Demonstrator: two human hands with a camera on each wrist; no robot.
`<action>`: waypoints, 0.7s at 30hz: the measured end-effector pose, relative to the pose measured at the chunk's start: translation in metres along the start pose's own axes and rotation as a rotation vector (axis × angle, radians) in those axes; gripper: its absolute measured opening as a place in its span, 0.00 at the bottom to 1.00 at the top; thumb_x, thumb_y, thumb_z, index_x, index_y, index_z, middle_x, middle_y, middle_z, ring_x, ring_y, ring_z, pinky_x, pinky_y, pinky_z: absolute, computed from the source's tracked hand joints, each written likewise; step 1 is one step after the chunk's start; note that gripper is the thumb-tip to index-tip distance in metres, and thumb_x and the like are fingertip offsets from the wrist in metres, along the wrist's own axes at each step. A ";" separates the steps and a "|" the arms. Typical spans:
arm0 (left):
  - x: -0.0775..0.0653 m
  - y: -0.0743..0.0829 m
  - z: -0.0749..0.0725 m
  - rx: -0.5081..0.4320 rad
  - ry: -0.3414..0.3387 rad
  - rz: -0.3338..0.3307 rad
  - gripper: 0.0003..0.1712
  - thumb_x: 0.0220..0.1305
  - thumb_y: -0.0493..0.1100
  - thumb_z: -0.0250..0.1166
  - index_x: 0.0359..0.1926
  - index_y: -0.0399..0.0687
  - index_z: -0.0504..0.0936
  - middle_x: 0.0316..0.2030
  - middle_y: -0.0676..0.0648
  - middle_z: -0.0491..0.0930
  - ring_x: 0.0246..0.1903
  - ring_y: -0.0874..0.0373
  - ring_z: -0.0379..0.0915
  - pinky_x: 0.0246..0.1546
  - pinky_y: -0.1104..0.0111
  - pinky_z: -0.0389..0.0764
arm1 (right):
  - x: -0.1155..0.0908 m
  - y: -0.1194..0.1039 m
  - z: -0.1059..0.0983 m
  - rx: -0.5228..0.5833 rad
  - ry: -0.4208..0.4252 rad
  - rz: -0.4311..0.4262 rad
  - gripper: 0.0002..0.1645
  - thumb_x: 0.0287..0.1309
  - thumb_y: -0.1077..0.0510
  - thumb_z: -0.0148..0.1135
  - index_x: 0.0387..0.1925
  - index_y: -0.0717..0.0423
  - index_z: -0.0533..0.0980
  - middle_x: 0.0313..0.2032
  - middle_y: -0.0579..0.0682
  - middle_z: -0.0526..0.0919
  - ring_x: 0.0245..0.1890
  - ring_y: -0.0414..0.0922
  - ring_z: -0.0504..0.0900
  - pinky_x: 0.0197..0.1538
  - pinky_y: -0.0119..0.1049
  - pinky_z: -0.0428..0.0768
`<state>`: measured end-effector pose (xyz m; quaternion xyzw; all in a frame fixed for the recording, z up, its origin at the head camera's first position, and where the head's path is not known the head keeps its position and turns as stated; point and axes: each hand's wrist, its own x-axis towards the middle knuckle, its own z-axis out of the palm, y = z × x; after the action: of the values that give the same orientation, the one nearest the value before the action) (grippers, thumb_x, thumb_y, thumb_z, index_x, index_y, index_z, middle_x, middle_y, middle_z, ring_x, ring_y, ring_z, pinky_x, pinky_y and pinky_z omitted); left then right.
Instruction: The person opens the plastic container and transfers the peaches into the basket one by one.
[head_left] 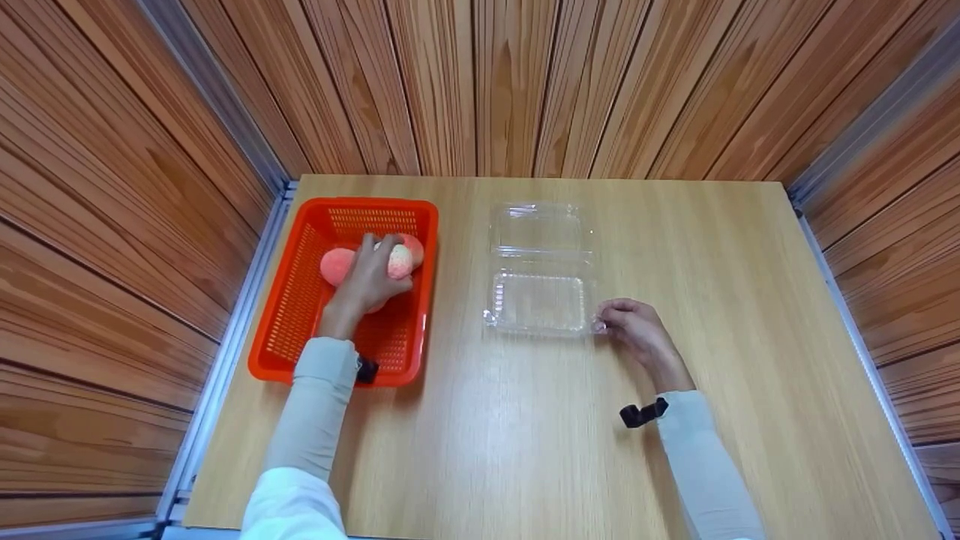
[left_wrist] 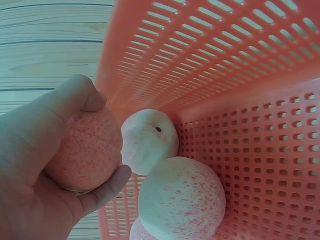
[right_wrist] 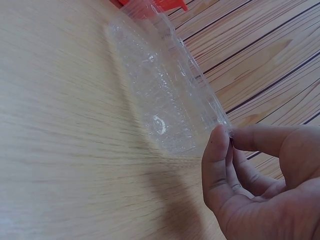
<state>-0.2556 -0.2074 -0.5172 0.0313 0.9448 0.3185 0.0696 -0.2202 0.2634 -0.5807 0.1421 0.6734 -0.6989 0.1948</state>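
Note:
A peach [left_wrist: 87, 150] is gripped in my left hand [head_left: 367, 276], thumb and fingers curled around it, inside the red plastic basket [head_left: 259, 341]. Other peaches lie in the basket close to that hand, among them a pale one [left_wrist: 150, 141] and a red-speckled one [left_wrist: 182, 198] in the left wrist view. On the wooden table, a clear plastic clamshell box [head_left: 540, 328] stands with its lid [head_left: 536, 225] folded back, away from me. My right hand [head_left: 639, 330] pinches the box's near right corner between thumb and fingertips. Nothing lies inside the box.
The basket stands at the table's left side, with the box to its right. Wood-panelled walls [head_left: 510, 82] rise behind the table [head_left: 487, 450] and on both sides. Metal rails [head_left: 225, 330] run along the table's side edges.

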 end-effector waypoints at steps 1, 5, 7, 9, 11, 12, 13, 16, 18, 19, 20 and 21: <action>0.000 0.000 0.001 -0.002 -0.001 0.001 0.46 0.61 0.46 0.77 0.77 0.60 0.66 0.62 0.45 0.65 0.60 0.45 0.68 0.65 0.44 0.81 | 0.000 0.000 0.000 0.004 0.000 0.000 0.15 0.74 0.68 0.57 0.56 0.76 0.73 0.34 0.46 0.85 0.36 0.40 0.86 0.46 0.34 0.86; -0.001 0.000 0.002 -0.007 -0.003 0.000 0.46 0.61 0.47 0.77 0.78 0.60 0.66 0.61 0.45 0.66 0.60 0.45 0.68 0.65 0.43 0.81 | 0.000 0.000 0.000 0.003 -0.002 -0.002 0.14 0.74 0.68 0.57 0.55 0.76 0.74 0.33 0.46 0.85 0.36 0.40 0.86 0.46 0.35 0.86; -0.001 0.000 0.002 -0.006 -0.004 -0.001 0.46 0.61 0.47 0.77 0.77 0.60 0.67 0.61 0.45 0.66 0.60 0.45 0.68 0.65 0.43 0.81 | 0.000 0.001 0.000 0.002 0.001 -0.002 0.14 0.74 0.68 0.58 0.55 0.75 0.75 0.33 0.46 0.85 0.36 0.40 0.86 0.46 0.35 0.86; -0.001 -0.001 0.003 -0.002 -0.010 -0.006 0.46 0.61 0.47 0.77 0.77 0.59 0.67 0.62 0.44 0.66 0.60 0.45 0.68 0.65 0.43 0.81 | 0.001 0.001 0.000 0.003 0.004 0.002 0.14 0.74 0.67 0.59 0.54 0.74 0.76 0.33 0.45 0.85 0.35 0.40 0.86 0.46 0.34 0.86; -0.001 -0.001 0.003 0.003 -0.021 -0.013 0.46 0.61 0.48 0.76 0.78 0.59 0.66 0.62 0.44 0.65 0.60 0.44 0.68 0.64 0.44 0.82 | 0.001 0.001 0.000 0.003 0.010 0.007 0.13 0.74 0.67 0.59 0.54 0.73 0.76 0.33 0.45 0.85 0.35 0.40 0.85 0.46 0.34 0.86; 0.000 -0.001 0.003 0.003 -0.027 -0.015 0.45 0.62 0.48 0.76 0.77 0.59 0.66 0.62 0.43 0.65 0.60 0.44 0.68 0.64 0.44 0.82 | 0.001 0.002 0.000 0.008 0.012 0.009 0.13 0.73 0.67 0.60 0.53 0.73 0.76 0.33 0.45 0.85 0.35 0.40 0.85 0.46 0.33 0.86; 0.000 -0.001 0.003 0.005 -0.030 -0.017 0.45 0.62 0.48 0.76 0.77 0.58 0.66 0.62 0.43 0.65 0.60 0.43 0.68 0.63 0.44 0.82 | 0.001 0.002 0.000 0.009 0.016 0.011 0.12 0.73 0.67 0.60 0.53 0.72 0.77 0.33 0.45 0.85 0.35 0.40 0.85 0.46 0.33 0.86; 0.000 -0.002 0.003 0.007 -0.044 -0.019 0.45 0.62 0.48 0.75 0.77 0.58 0.66 0.61 0.42 0.65 0.59 0.43 0.68 0.63 0.44 0.82 | 0.001 0.001 0.000 0.000 0.019 0.018 0.13 0.74 0.67 0.59 0.54 0.72 0.76 0.34 0.45 0.85 0.36 0.40 0.85 0.46 0.33 0.86; 0.001 -0.002 0.004 0.009 -0.052 -0.020 0.44 0.63 0.48 0.75 0.77 0.56 0.66 0.60 0.42 0.64 0.59 0.42 0.69 0.62 0.43 0.82 | 0.001 0.001 0.000 0.002 0.021 0.020 0.13 0.74 0.67 0.59 0.54 0.73 0.76 0.34 0.45 0.85 0.37 0.40 0.86 0.46 0.33 0.86; 0.001 -0.002 0.004 0.011 -0.056 -0.022 0.44 0.63 0.47 0.74 0.77 0.56 0.66 0.60 0.41 0.64 0.59 0.41 0.69 0.62 0.42 0.82 | 0.001 0.000 0.000 -0.001 0.018 0.021 0.14 0.74 0.67 0.59 0.55 0.73 0.76 0.34 0.45 0.85 0.37 0.40 0.86 0.46 0.33 0.86; 0.001 -0.002 0.004 0.012 -0.060 -0.026 0.43 0.63 0.47 0.74 0.77 0.56 0.66 0.60 0.41 0.65 0.59 0.41 0.69 0.62 0.42 0.82 | 0.001 0.000 0.000 -0.001 0.016 0.020 0.14 0.74 0.67 0.60 0.55 0.73 0.76 0.34 0.45 0.85 0.37 0.40 0.86 0.46 0.33 0.86; 0.001 -0.003 0.004 0.013 -0.063 -0.032 0.43 0.63 0.47 0.74 0.77 0.56 0.66 0.60 0.41 0.65 0.59 0.41 0.69 0.62 0.42 0.82 | 0.001 0.000 0.000 -0.001 0.017 0.020 0.14 0.74 0.67 0.60 0.55 0.73 0.76 0.34 0.45 0.85 0.37 0.40 0.86 0.46 0.33 0.86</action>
<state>-0.2564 -0.2068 -0.5222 0.0264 0.9446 0.3102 0.1041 -0.2212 0.2632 -0.5813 0.1547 0.6741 -0.6952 0.1961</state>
